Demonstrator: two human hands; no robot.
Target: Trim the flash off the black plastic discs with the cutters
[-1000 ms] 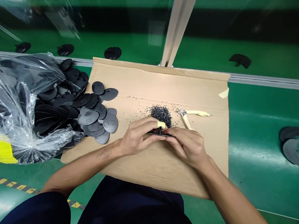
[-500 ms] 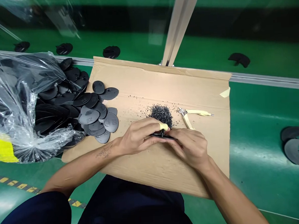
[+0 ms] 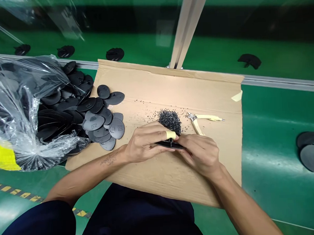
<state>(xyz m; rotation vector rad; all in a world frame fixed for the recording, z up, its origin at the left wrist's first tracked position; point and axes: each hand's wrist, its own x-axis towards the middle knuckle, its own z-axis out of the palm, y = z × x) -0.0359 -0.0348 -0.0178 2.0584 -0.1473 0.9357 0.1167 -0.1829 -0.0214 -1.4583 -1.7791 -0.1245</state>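
Between my two hands is a flat black plastic disc (image 3: pixel 169 145), held above the cardboard with a small stem standing up from its upper face. My left hand (image 3: pixel 147 140) is closed on the disc's left side, and yellow tape wraps one fingertip. At the right side, my right hand (image 3: pixel 201 152) pinches the rim; its fingertips are partly hidden. Just beyond the hands lies a heap of small black plastic bits (image 3: pixel 170 121). Side cutters (image 3: pixel 196 122) with pale yellow handles rest open on the cardboard, right of the heap.
Several black discs (image 3: pixel 117 128) lie piled on the left of the cardboard sheet (image 3: pixel 155 180). Beside them a clear plastic bag (image 3: pixel 27 113) holds many more. Curved black pieces (image 3: pixel 310 158) lie at the right. A metal post (image 3: pixel 187 28) rises at the back, and several black parts move along behind.
The disc has tilted slightly, showing more of its dark face, and the taped finger has shifted a little left. Both hands keep hold of it.
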